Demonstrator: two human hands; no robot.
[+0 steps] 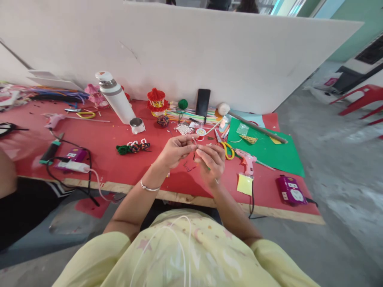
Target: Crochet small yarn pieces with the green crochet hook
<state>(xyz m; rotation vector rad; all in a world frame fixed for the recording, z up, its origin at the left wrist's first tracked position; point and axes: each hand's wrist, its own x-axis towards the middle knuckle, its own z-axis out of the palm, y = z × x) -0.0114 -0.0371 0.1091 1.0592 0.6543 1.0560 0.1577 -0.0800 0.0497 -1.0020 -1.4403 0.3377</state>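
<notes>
My left hand [178,150] and my right hand [211,160] meet fingertip to fingertip above the front of the red table. Both are closed in a pinch. What lies between the fingers is too small and too hidden to name. A dark thread [188,166] shows just below them. Beyond the fingertips is a spool [200,132] with a pale top, and a pile of white beads [183,128] sits to its left. Yellow-handled scissors [229,150] lie right beside my right hand. To the left of my left hand rests a green and dark yarn piece with white beads [133,146].
A white bottle [116,99] and its metal cup [137,125] stand back left. A phone [203,103] leans at the white partition [191,56]. Pink glue guns [247,161] lie on both sides. Purple power boxes [291,190] trail cords. Another person's arm [6,173] is at far left.
</notes>
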